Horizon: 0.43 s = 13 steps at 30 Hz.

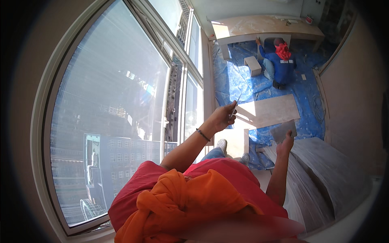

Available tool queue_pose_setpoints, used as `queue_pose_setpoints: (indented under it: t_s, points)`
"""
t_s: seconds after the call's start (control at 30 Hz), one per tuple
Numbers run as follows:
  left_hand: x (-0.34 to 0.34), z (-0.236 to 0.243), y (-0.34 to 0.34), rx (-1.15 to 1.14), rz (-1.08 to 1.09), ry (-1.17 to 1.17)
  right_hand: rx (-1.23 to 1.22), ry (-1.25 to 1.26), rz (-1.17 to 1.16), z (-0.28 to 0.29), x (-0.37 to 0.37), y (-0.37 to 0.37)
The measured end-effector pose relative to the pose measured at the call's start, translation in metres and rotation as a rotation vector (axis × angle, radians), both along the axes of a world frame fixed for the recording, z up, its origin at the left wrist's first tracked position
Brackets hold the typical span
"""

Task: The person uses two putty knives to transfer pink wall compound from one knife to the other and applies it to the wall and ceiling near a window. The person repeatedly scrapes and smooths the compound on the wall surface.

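My left hand (pixel 225 116), stretched out near the window side, is closed round a thin narrow tool (pixel 238 99). Its slim end points up and away; it may be a blade seen edge-on, and its exact kind is unclear. In my right hand (pixel 288 141), lower and farther right, is a flat grey rectangular plate (pixel 283 131), gripped at its right edge. Any handle under the plate is hidden. The two hands are well apart, with the tool and the plate not touching. Below them a pale flat board (pixel 269 110) lies on the blue floor sheet (pixel 312 121).
A co-worker (pixel 282 65) in blue crouches by a long wooden bench (pixel 263 26), beside a small box (pixel 253 66). Tall window panes (pixel 109 93) line my left. Plastic-wrapped panels (pixel 324 170) lean at my right. A cable (pixel 317 107) coils on the sheet; a pale board (pixel 235 141) lies by my feet.
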<state>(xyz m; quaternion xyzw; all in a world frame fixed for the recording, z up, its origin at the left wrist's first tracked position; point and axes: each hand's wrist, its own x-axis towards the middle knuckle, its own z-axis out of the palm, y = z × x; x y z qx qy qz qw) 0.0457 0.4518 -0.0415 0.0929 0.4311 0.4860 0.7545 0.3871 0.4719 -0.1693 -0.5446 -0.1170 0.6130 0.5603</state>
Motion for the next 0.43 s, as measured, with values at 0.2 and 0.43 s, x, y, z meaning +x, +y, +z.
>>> queue_pose_setpoints:
  t_s: [0.2,0.43]
  points:
    - [-0.008,-0.007,-0.031,0.009,0.335,0.168,0.386,-1.057,0.110,-0.063,0.017,-0.033]
    - [-0.006,-0.002,-0.045,0.304,0.506,0.289,0.529,-0.840,0.199,0.016,-0.029,-0.026]
